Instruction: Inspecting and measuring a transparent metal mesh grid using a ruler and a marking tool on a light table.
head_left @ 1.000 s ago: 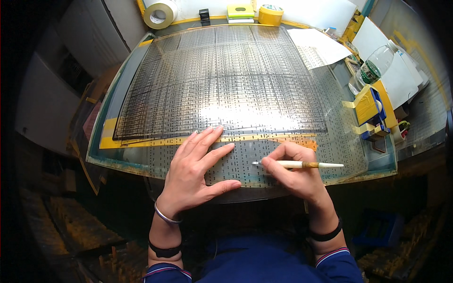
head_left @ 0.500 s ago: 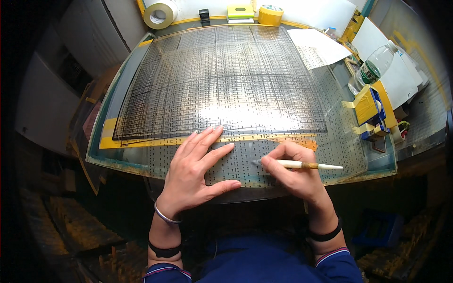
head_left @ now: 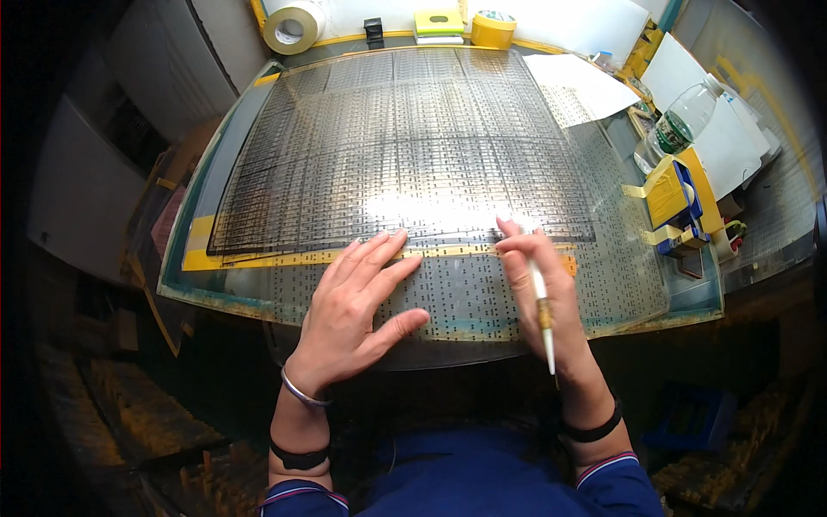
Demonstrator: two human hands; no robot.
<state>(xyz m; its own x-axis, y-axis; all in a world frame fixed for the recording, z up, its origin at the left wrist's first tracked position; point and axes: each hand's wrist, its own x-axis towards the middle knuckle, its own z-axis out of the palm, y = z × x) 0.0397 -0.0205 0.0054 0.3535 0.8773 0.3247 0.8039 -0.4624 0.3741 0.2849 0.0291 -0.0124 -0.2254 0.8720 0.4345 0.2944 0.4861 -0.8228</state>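
My left hand (head_left: 349, 306) lies spread on the lower part of a clear film sheet (head_left: 465, 284) printed with rows of small black marks. Its fingertips reach the yellow strip along the lower edge of a darker, densely patterned sheet (head_left: 405, 138). To the right, my right hand (head_left: 551, 293) holds a slim white pen-like tool (head_left: 542, 302) with a yellow-brown band at its middle. The tool's rear end points down toward my wrist. Its working tip is hidden by my fingers, which are over the lower edge of the patterned sheet.
A glass-topped table (head_left: 177, 280) carries the sheets. Along its back stand a tape roll (head_left: 294, 28), a small black block (head_left: 373, 31) and a yellow tub (head_left: 494, 29). At the right are white paper (head_left: 586, 82), a plastic bottle (head_left: 680, 125) and a yellow-and-blue tape dispenser (head_left: 676, 194).
My right hand has lifted and moved up and slightly right. The tool has swung from lying sideways to nearly upright in the picture. My left hand has barely moved.
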